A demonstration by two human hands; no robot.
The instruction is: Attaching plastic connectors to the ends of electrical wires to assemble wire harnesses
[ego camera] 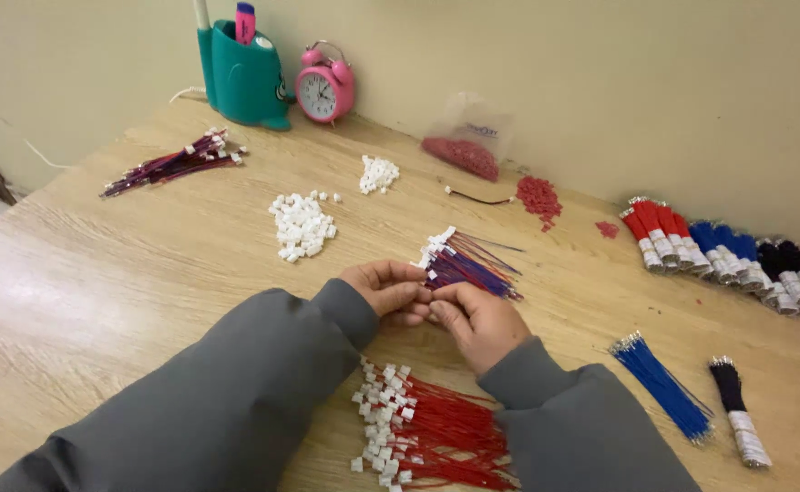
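My left hand (pixel 386 287) and my right hand (pixel 480 321) meet over the middle of the wooden table (pixel 108 264), fingertips together on a small white connector with thin wires. Just beyond my fingers lies a bundle of red and blue wires with white connectors (pixel 464 260). Below my wrists a heap of red wires with white connectors (pixel 427 428) lies at the front edge. Both arms wear grey sleeves.
Two piles of loose white connectors (pixel 302 225) (pixel 378 173) lie further back. A finished wire bundle (pixel 174 164) is at the far left. Red pieces (pixel 538 196), a bag, a pink alarm clock (pixel 324 87) and a teal holder (pixel 241 77) stand by the wall. Bundled red, blue, black wires (pixel 733 255) lie right.
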